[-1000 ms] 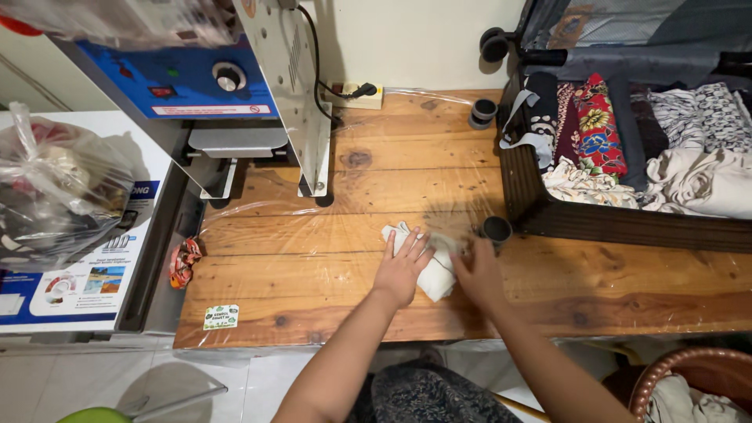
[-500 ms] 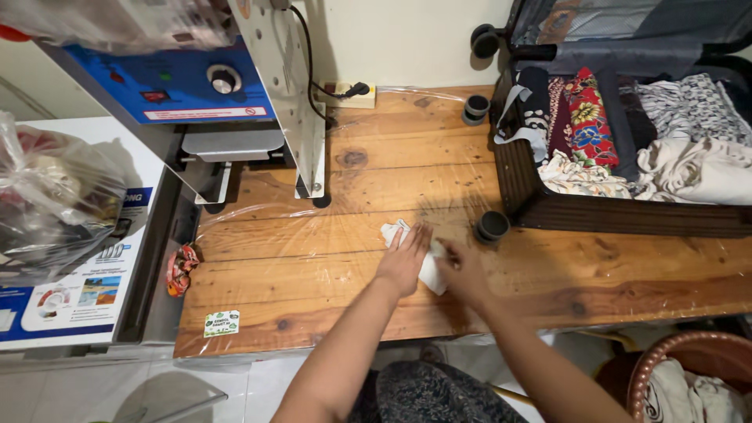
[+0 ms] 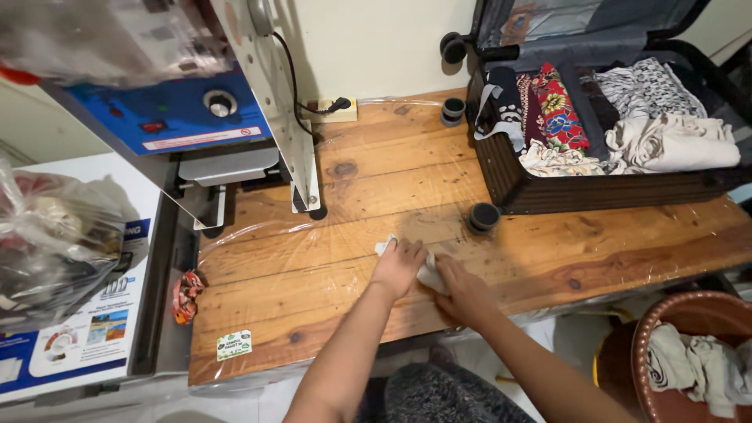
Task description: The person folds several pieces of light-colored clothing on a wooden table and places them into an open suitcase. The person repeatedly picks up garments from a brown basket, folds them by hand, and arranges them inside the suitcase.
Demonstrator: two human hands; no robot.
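I log my left hand (image 3: 397, 267) flat, fingers together, pressing the small white cloth (image 3: 427, 273) onto the plastic-covered wooden table (image 3: 329, 266), my right hand (image 3: 462, 289) curled on the cloth's near edge, a dark wheel (image 3: 483, 217) just beyond, the open suitcase (image 3: 595, 188) farther right.

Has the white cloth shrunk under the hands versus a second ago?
Yes. The white cloth shows less now, bunched smaller under both hands, staying beside the suitcase wheel.
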